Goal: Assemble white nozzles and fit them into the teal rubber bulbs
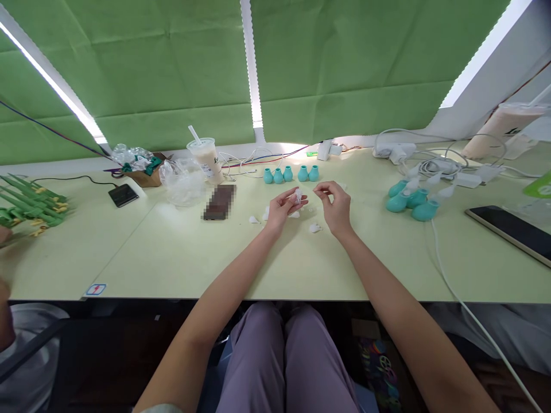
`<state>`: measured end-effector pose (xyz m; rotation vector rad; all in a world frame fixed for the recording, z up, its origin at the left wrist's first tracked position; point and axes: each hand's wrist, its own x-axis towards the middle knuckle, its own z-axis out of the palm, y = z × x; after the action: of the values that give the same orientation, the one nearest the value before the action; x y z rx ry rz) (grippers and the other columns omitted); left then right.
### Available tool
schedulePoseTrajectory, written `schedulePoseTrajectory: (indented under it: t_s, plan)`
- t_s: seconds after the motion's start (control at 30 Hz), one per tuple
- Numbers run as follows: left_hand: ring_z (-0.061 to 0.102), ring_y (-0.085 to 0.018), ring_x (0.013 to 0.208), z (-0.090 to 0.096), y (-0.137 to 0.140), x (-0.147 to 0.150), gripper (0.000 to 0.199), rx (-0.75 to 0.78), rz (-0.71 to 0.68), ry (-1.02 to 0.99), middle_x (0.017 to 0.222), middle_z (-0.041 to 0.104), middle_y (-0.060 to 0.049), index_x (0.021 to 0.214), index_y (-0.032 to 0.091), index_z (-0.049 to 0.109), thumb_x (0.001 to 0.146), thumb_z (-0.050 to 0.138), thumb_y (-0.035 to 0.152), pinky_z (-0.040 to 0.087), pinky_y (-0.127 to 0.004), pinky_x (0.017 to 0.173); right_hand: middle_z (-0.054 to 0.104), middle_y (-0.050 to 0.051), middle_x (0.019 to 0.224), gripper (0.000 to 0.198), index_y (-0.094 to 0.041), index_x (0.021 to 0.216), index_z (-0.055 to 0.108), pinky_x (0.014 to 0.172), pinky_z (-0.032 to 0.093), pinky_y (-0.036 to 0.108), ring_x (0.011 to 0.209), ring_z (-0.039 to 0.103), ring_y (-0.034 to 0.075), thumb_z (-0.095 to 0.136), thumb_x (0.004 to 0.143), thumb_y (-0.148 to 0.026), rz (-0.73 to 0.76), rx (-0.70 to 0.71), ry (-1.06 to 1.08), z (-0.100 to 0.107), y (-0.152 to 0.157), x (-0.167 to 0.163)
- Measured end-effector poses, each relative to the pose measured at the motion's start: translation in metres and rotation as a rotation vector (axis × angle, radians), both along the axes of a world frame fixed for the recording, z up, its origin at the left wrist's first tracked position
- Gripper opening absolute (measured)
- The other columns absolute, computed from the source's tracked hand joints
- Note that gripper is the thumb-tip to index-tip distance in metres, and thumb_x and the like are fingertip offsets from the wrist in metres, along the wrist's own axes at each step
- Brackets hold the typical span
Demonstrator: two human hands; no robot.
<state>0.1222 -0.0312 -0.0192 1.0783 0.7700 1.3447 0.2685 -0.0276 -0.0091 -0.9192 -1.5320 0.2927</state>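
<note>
My left hand [279, 212] holds a small clear-white plastic piece [298, 196] between thumb and fingers, above the pale table. To its right, my right hand [336, 207] is closed in a pinch, thumb against forefinger; whatever it holds is too small to make out. The two hands are a short gap apart. Small white pieces lie under and around them, one white piece [315, 228] below the right hand and another white piece [253, 219] left of the left hand. Just beyond the hands stand several turquoise vase-shaped pieces [278, 175] in a row.
More turquoise pieces with white tops [416, 199] lie right, by tangled white cables [439, 166]. A phone [512, 229] is far right. Left are a blurred brown object [220, 202], a drink cup [205, 160], a plastic bag [183, 183] and green stalks [32, 198] near another person's hand.
</note>
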Motion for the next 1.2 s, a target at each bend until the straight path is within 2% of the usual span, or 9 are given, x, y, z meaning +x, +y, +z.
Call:
schedulePoseTrajectory:
  t_s: [0.13, 0.3, 0.4, 0.5, 0.57, 0.7, 0.93, 1.07, 1.2]
  plan:
    - [0.068, -0.020, 0.089, 0.002, 0.000, 0.000, 0.047, -0.021, 0.023, 0.001, 0.098, 0.070, -0.013, 0.115, 0.012, 0.058, 0.076, 0.065, 0.038, 0.046, -0.038, 0.095, 0.061, -0.001, 0.070, 0.016, -0.022, 0.084, 0.051, 0.064, 0.046, 0.027, 0.060, 0.058, 0.012, 0.050, 0.083, -0.037, 0.024, -0.150, 0.321, 0.000, 0.006, 0.008]
    - [0.068, -0.020, 0.087, 0.005, -0.002, -0.002, 0.048, -0.044, 0.060, -0.002, 0.097, 0.070, -0.013, 0.112, 0.010, 0.060, 0.074, 0.068, 0.038, 0.046, -0.038, 0.096, 0.060, -0.002, 0.070, 0.021, -0.024, 0.097, 0.041, 0.048, 0.040, 0.024, 0.044, 0.051, 0.009, 0.030, 0.088, -0.039, -0.224, -0.239, 0.722, -0.004, 0.016, 0.035]
    - [0.068, -0.020, 0.085, 0.007, -0.003, -0.002, 0.046, -0.055, 0.072, 0.021, 0.094, 0.070, -0.012, 0.110, 0.010, 0.061, 0.072, 0.069, 0.035, 0.047, -0.038, 0.094, 0.061, 0.003, 0.098, 0.024, -0.027, 0.108, 0.032, 0.053, 0.045, 0.026, 0.059, 0.061, 0.010, 0.027, 0.085, -0.023, -0.385, -0.272, 0.976, -0.008, 0.019, 0.052]
    - [0.069, -0.019, 0.077, 0.008, -0.004, -0.001, 0.044, -0.059, 0.099, 0.063, 0.085, 0.071, -0.010, 0.106, 0.009, 0.063, 0.071, 0.070, 0.034, 0.049, -0.040, 0.091, 0.049, 0.007, 0.122, 0.034, -0.028, 0.110, 0.029, 0.061, 0.049, 0.027, 0.085, 0.063, 0.011, 0.032, 0.078, -0.016, -0.515, -0.287, 1.081, -0.013, 0.022, 0.060]
    - [0.069, -0.018, 0.070, 0.009, -0.005, -0.001, 0.043, -0.048, 0.106, 0.084, 0.077, 0.070, -0.008, 0.104, 0.008, 0.064, 0.070, 0.071, 0.033, 0.051, -0.041, 0.087, 0.050, 0.006, 0.119, 0.035, -0.027, 0.108, 0.033, 0.062, 0.048, 0.027, 0.086, 0.062, 0.012, 0.035, 0.075, -0.015, -0.496, -0.321, 1.029, -0.014, 0.025, 0.059]
    - [0.067, -0.017, 0.063, 0.012, -0.008, 0.002, 0.046, -0.036, 0.104, 0.111, 0.068, 0.069, -0.006, 0.101, 0.006, 0.065, 0.067, 0.074, 0.035, 0.053, -0.042, 0.082, 0.061, 0.002, 0.099, 0.031, -0.025, 0.101, 0.043, 0.059, 0.045, 0.024, 0.071, 0.061, 0.010, 0.043, 0.071, -0.017, -0.272, -0.414, 0.787, -0.010, 0.025, 0.044]
    - [0.067, -0.017, 0.067, 0.003, -0.001, -0.003, 0.060, -0.019, 0.040, 0.172, 0.073, 0.071, -0.007, 0.115, 0.007, 0.057, 0.067, 0.072, 0.040, 0.054, -0.038, 0.078, 0.059, 0.004, 0.118, 0.039, -0.028, 0.110, 0.059, 0.076, 0.049, 0.033, 0.100, 0.058, 0.019, 0.061, 0.072, -0.033, 0.434, -0.470, -0.003, -0.005, 0.001, 0.003]
    - [0.067, -0.016, 0.069, -0.003, 0.004, -0.008, 0.072, 0.008, -0.041, 0.231, 0.073, 0.070, -0.003, 0.132, 0.016, 0.038, 0.071, 0.068, 0.038, 0.053, -0.035, 0.077, 0.065, 0.003, 0.101, 0.033, -0.026, 0.103, 0.061, 0.074, 0.049, 0.033, 0.087, 0.062, 0.018, 0.063, 0.070, -0.027, 0.394, -0.486, -0.069, -0.009, -0.001, -0.005]
    - [0.066, -0.014, 0.073, -0.002, 0.003, -0.012, 0.066, 0.096, -0.112, 0.316, 0.082, 0.069, -0.004, 0.134, 0.020, 0.032, 0.078, 0.060, 0.040, 0.050, -0.032, 0.079, 0.065, 0.002, 0.089, 0.023, -0.021, 0.084, 0.060, 0.067, 0.048, 0.030, 0.078, 0.061, 0.017, 0.068, 0.066, -0.033, 0.294, -0.419, -0.018, -0.010, 0.005, 0.000]
